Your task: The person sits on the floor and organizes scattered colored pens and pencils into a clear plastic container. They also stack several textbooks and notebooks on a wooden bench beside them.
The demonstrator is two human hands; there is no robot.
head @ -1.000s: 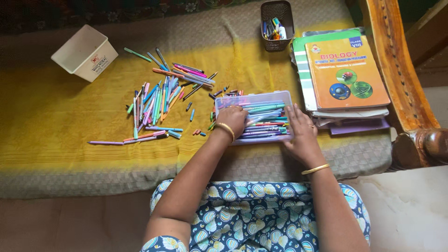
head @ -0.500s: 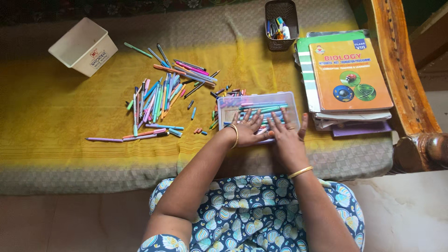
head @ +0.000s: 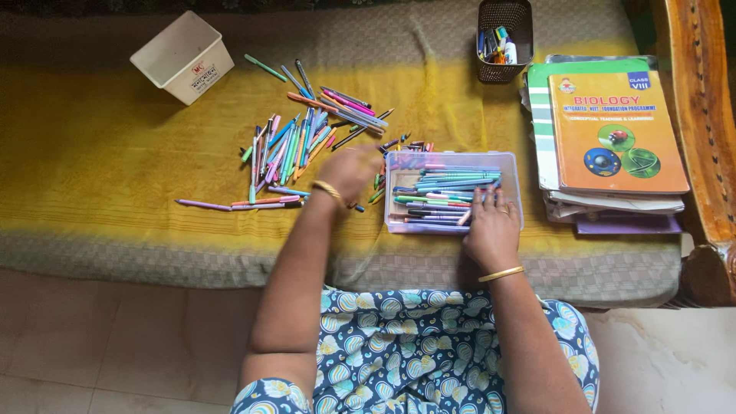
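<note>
A clear plastic box lies on the yellow cloth, filled with coloured pens laid side by side. My right hand rests on the box's near right part, fingers spread flat on the pens. My left hand is blurred, just left of the box, over a few small pens and caps. A loose pile of coloured pens spreads out further to its left. I cannot see anything in my left hand.
A white tub lies tipped at the back left. A dark mesh holder with a few pens stands behind the box. A stack of books sits at the right, beside a wooden armrest.
My left hand has left the box and swung left toward the loose pens. My right hand stays on the box, nearer its right side. The view has shifted leftward.
</note>
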